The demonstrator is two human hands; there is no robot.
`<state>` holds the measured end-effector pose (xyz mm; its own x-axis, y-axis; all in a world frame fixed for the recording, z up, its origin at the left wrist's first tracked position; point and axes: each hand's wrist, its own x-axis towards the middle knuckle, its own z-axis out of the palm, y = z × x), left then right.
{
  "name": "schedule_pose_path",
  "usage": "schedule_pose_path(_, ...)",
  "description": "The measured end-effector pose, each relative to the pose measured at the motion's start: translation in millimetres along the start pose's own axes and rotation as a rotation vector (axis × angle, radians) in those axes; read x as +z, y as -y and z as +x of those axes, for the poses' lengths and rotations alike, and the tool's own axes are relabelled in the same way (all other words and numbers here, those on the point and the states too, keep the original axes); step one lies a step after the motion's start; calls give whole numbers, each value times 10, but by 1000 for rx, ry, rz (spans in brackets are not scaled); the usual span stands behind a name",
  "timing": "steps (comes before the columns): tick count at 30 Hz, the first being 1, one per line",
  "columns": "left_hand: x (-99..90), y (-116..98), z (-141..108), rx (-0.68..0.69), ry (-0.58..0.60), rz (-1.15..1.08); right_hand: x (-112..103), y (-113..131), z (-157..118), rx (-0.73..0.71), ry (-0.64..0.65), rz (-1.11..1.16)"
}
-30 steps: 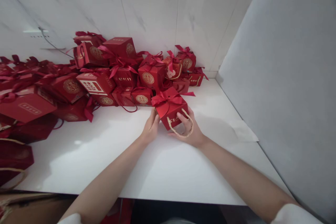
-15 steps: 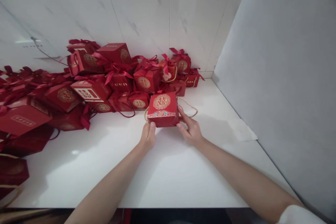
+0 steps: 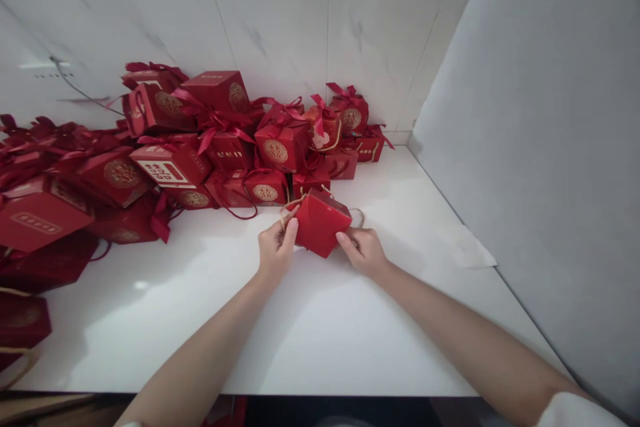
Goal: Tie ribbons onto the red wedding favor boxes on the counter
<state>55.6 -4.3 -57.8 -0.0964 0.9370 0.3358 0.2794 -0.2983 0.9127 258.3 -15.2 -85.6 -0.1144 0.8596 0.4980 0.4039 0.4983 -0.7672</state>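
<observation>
A small red box (image 3: 324, 223) is held tilted above the white table (image 3: 310, 333), a plain red face turned toward me. My left hand (image 3: 277, 240) grips its left side, thumb on the near face. On the right side my right hand (image 3: 364, 248) holds the lower corner, its thumb in front and the other fingers partly hidden behind. Gold cord loops (image 3: 358, 216) stick out on both sides of the box. Just behind it stands the front row of the piled red boxes (image 3: 267, 188).
Many more red gift boxes (image 3: 117, 177) with ribbons and gold emblems are stacked along the tiled wall (image 3: 280, 20) and down the left side. A pale panel (image 3: 560, 147) rises at the right. A white paper piece (image 3: 473, 247) lies beside it.
The held box has been turned: its emblem top and patterned edge no longer show, and a plain red face does. Both hands have shifted their hold slightly.
</observation>
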Motion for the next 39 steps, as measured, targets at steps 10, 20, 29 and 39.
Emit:
schedule_pose_path(10, 17, -32, -4, -60, 45, 23, -9, 60, -20, -68, 45, 26)
schedule_pose_path(20, 20, -53, -24, -88, 103, 60, -15, 71, -6, 2, 37, 43)
schedule_pose_path(29, 14, -46, 1, -90, 152, 39, -9, 106, 35, 62, -92, -122)
schedule_pose_path(39, 7, -34, -7, -80, 145, 38, -15, 63, 53, 44, -71, -89)
